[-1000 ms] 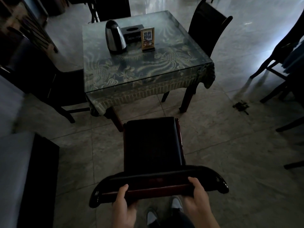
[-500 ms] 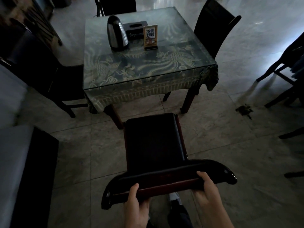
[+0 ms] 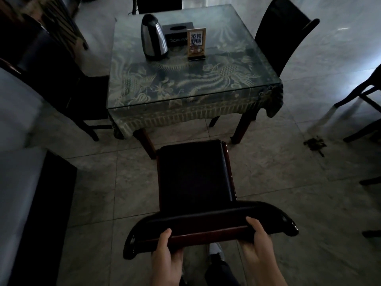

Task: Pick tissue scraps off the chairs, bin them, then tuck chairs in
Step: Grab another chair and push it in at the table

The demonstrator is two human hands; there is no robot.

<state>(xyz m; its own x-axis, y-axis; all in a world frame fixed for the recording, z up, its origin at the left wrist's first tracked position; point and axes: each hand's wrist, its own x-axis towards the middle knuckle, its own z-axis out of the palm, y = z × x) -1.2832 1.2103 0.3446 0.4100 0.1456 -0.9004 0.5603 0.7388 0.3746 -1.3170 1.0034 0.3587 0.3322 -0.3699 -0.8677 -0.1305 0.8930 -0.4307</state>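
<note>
left hand (image 3: 165,251) grasps chair (image 3: 195,174) top rail | right hand (image 3: 257,238) grasps same rail | seat ahead of both hands, short of table (image 3: 191,93) edge

You have two hands on one chair (image 3: 195,176): your left hand (image 3: 167,256) and right hand (image 3: 259,244) both grip its top rail. Beyond your fingertips stands one table (image 3: 206,112). On it you have one kettle (image 3: 153,38), one dark tissue box (image 3: 177,35) and one framed card (image 3: 196,43). Three more chairs ring that table: one left of your fingers (image 3: 51,79), one at the far side (image 3: 158,4), one to the right (image 3: 282,36). One dark scrap (image 3: 314,142) lies on the floor, right of your fingers.
</note>
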